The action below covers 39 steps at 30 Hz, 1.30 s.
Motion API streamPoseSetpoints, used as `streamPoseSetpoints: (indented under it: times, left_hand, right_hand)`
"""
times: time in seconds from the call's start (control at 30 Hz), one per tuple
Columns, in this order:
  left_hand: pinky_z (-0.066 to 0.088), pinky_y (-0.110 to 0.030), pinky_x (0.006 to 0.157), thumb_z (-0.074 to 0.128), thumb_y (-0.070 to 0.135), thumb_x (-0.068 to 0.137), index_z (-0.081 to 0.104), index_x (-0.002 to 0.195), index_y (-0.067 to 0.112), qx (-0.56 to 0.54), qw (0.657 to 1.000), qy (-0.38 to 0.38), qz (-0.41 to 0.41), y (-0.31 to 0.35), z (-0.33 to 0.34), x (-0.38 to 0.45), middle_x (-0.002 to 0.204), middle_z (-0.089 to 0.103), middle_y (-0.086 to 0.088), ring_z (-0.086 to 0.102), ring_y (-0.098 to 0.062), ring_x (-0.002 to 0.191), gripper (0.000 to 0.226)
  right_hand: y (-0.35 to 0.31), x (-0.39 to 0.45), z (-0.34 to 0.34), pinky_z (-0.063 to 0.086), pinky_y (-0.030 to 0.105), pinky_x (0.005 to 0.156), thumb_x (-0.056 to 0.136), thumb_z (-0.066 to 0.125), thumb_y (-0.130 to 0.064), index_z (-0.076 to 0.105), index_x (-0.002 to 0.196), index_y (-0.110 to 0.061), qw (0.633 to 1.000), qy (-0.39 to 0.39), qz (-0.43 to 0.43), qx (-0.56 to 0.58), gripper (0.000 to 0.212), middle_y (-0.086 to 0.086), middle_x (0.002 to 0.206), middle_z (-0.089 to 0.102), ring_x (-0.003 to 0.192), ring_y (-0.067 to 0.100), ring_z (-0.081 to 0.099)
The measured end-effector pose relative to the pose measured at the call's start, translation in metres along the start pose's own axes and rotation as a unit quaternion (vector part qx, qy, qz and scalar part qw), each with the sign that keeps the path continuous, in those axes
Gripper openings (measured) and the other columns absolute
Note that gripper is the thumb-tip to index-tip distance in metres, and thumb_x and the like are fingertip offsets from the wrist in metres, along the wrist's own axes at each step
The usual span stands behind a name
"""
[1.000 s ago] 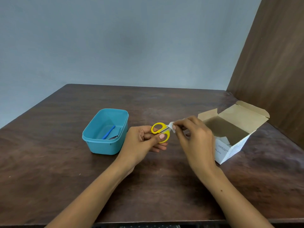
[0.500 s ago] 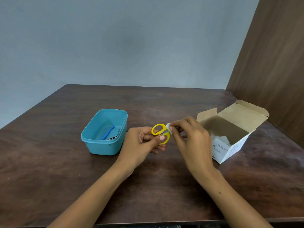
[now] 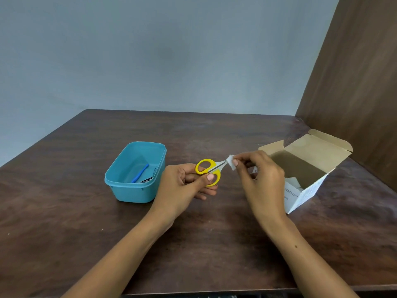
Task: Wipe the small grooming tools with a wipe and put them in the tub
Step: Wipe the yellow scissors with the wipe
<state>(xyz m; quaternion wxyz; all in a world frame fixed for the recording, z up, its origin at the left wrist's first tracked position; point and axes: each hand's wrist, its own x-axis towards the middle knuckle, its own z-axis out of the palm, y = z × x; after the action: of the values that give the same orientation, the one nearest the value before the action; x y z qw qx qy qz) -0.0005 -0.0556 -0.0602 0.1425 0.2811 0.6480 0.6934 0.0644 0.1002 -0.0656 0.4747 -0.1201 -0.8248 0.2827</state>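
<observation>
Since earlier frame, wipe [image 3: 231, 162] slid outward from handles toward blade tips. Right hand [image 3: 261, 177] pinched wipe; left hand [image 3: 186, 183] gripped scissors [image 3: 209, 171] beside tub [image 3: 120, 183]. I judged tips could snag wipe.

The small scissors [image 3: 209, 172] have bright yellow loop handles and short silver blades, closed together. They lie nearly level above the table, handles in the grip of the left hand [image 3: 182, 186], blades pointing away from that grip toward the right. The white wipe [image 3: 231, 162], a small folded scrap, sits at the blade tips, pinched there by the right hand [image 3: 260, 177]. The teal tub [image 3: 120, 190], a rounded rectangular container standing upright and open, rests on the table just left of the gripping hand, holding a slim blue tool [image 3: 140, 173] and a dark flat item beside it.
</observation>
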Motion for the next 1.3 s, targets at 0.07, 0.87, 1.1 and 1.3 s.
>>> streamPoseSetpoints:
  times: [0.07, 0.87, 1.1, 1.3]
  left_hand:
    - [0.055, -0.021, 0.053, 0.066, 0.009, 0.084, 0.072, 0.089, 0.009, 0.003, 1.000, -0.001, 0.003, 0.000, 0.000, 0.000, 0.074, 0.075, -0.014, 0.073, -0.025, 0.068, 0.008]
    - [0.055, -0.022, 0.054, 0.066, 0.007, 0.083, 0.070, 0.092, 0.000, 0.005, 1.000, -0.023, 0.006, 0.001, 0.001, -0.001, 0.074, 0.073, -0.020, 0.072, -0.025, 0.064, 0.012]
    - [0.055, -0.022, 0.054, 0.065, 0.006, 0.084, 0.070, 0.091, 0.002, 0.005, 1.000, -0.020, 0.003, 0.002, 0.000, -0.001, 0.074, 0.073, -0.019, 0.072, -0.026, 0.065, 0.010]
    - [0.055, -0.022, 0.052, 0.067, 0.007, 0.084, 0.071, 0.089, 0.003, 0.027, 1.000, -0.002, -0.008, 0.002, -0.002, 0.000, 0.072, 0.073, -0.018, 0.072, -0.025, 0.062, 0.008]
  right_hand:
    - [0.000, 0.000, 0.001, 0.040, 0.015, 0.056, 0.083, 0.070, -0.014, 0.068, 0.082, -0.016, 1.000, 0.000, -0.009, -0.016, 0.003, -0.004, 0.081, 0.065, 0.065, 0.010, 0.057]
    - [0.007, 0.006, -0.001, 0.043, 0.025, 0.059, 0.084, 0.068, -0.016, 0.069, 0.081, -0.016, 0.999, 0.024, 0.016, -0.027, 0.003, -0.002, 0.081, 0.067, 0.067, 0.011, 0.058]
    - [0.004, 0.003, 0.001, 0.041, 0.022, 0.058, 0.083, 0.069, -0.013, 0.068, 0.080, -0.016, 1.000, 0.012, -0.008, -0.023, 0.004, -0.003, 0.080, 0.066, 0.065, 0.009, 0.055]
    - [0.004, 0.010, -0.007, 0.046, 0.027, 0.062, 0.085, 0.064, -0.008, 0.066, 0.083, -0.011, 0.997, 0.071, -0.007, -0.028, 0.005, 0.002, 0.083, 0.065, 0.069, 0.016, 0.058]
